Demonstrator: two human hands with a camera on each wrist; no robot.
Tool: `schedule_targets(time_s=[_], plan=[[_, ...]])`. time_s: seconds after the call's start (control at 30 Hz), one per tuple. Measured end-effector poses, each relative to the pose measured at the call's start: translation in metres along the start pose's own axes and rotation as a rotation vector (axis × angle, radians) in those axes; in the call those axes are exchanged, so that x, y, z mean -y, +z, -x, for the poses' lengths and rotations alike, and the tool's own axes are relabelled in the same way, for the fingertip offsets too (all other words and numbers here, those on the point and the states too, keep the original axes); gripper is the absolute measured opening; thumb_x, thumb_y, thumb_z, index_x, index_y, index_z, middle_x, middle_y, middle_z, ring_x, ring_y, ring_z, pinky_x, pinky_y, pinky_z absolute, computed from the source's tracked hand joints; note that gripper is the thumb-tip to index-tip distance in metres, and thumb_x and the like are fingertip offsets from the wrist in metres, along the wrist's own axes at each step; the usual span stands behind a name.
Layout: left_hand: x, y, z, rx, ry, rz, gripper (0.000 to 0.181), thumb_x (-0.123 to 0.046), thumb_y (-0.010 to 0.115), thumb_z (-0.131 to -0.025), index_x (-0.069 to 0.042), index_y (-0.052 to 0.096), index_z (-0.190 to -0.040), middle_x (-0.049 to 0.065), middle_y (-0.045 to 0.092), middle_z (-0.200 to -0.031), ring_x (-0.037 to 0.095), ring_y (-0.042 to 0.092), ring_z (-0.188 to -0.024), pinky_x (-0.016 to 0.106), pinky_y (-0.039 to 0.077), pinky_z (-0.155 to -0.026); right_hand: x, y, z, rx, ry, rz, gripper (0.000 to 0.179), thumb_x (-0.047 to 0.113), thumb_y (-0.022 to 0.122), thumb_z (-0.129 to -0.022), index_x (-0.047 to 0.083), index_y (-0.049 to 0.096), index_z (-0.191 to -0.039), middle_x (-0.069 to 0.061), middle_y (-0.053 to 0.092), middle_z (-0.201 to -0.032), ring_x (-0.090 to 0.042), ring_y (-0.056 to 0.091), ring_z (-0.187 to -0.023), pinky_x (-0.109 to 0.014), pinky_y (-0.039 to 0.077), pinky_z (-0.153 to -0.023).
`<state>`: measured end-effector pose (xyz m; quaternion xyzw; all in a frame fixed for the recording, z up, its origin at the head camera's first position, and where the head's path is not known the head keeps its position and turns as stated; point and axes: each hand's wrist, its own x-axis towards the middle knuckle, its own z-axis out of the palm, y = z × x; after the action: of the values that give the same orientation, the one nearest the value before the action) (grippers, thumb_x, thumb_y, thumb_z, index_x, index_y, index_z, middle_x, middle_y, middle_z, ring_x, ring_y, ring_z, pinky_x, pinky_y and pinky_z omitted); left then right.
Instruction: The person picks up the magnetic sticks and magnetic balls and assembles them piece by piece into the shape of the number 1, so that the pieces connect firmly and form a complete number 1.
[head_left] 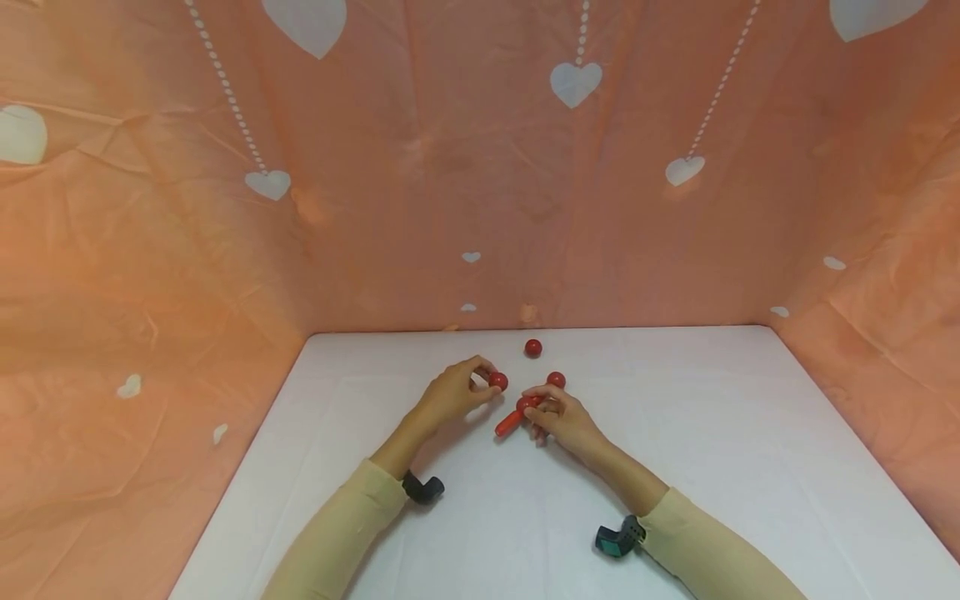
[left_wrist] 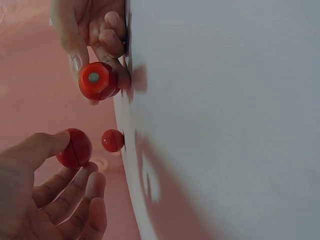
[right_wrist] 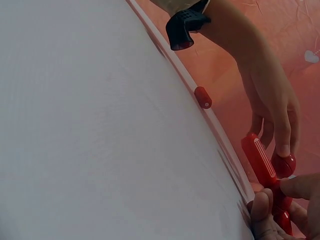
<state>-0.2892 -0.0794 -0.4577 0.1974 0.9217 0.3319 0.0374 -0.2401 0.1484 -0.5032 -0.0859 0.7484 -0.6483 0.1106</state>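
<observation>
Between thumb and fingertips, my left hand point(head_left: 455, 390) pinches a red ball point(head_left: 498, 381), which has a dark seam in the left wrist view. My right hand point(head_left: 564, 421) grips a joined red piece by its middle ball point(head_left: 525, 406). From that ball a red rod point(head_left: 509, 424) points toward the near left; its end shows a grey round tip point(left_wrist: 93, 77) in the left wrist view. Another red ball point(head_left: 556, 379) shows just beyond the right fingers, at the far end of the piece. Both hands are close together above the table, the left-hand ball apart from the rod.
A loose red ball point(head_left: 533, 348) lies on the white table point(head_left: 675, 400) near its back edge. In the right wrist view a short red piece point(right_wrist: 203, 97) lies toward the table's edge. An orange cloth point(head_left: 450, 167) with white hearts hangs behind and at the sides.
</observation>
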Motion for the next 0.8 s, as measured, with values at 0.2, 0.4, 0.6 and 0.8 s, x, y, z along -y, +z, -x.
schedule_targets(time_s=[0.2,0.4,0.6,0.8], plan=[[0.002,-0.004,0.009,0.006,0.019,-0.025,0.029,-0.04,0.071,-0.085,-0.029,0.06,-0.11,-0.009,0.066,-0.107,0.009,0.058,-0.083,0.028,0.048,-0.067,-0.001,-0.001,-0.001,0.002,0.009,0.0,0.04,0.026,0.068,-0.089,0.012,0.057,-0.125,-0.018,0.066,-0.087,-0.021,0.061,-0.064,-0.03,0.054,-0.061],[0.002,-0.008,0.02,0.023,0.023,-0.013,0.027,-0.037,0.071,-0.085,-0.029,0.061,-0.109,-0.008,0.067,-0.107,0.009,0.059,-0.081,0.029,0.047,-0.067,0.0,-0.001,0.0,0.001,0.005,-0.004,0.039,0.024,0.068,-0.09,0.012,0.057,-0.125,-0.018,0.067,-0.09,-0.02,0.061,-0.064,-0.03,0.054,-0.061],[0.002,-0.012,0.03,0.056,0.017,-0.008,0.027,-0.034,0.072,-0.085,-0.028,0.06,-0.109,-0.008,0.066,-0.107,0.009,0.059,-0.082,0.028,0.048,-0.068,0.0,-0.002,0.0,0.002,-0.004,-0.002,0.038,0.023,0.068,-0.09,0.012,0.057,-0.125,-0.018,0.066,-0.086,-0.02,0.061,-0.063,-0.03,0.054,-0.06],[0.005,-0.012,0.041,0.087,0.039,0.004,0.027,-0.028,0.072,-0.085,-0.025,0.061,-0.11,-0.005,0.067,-0.107,0.01,0.059,-0.08,0.028,0.049,-0.066,-0.001,-0.001,-0.001,0.005,-0.007,-0.003,0.038,0.022,0.068,-0.09,0.011,0.057,-0.125,-0.018,0.065,-0.084,-0.02,0.062,-0.061,-0.031,0.054,-0.06]])
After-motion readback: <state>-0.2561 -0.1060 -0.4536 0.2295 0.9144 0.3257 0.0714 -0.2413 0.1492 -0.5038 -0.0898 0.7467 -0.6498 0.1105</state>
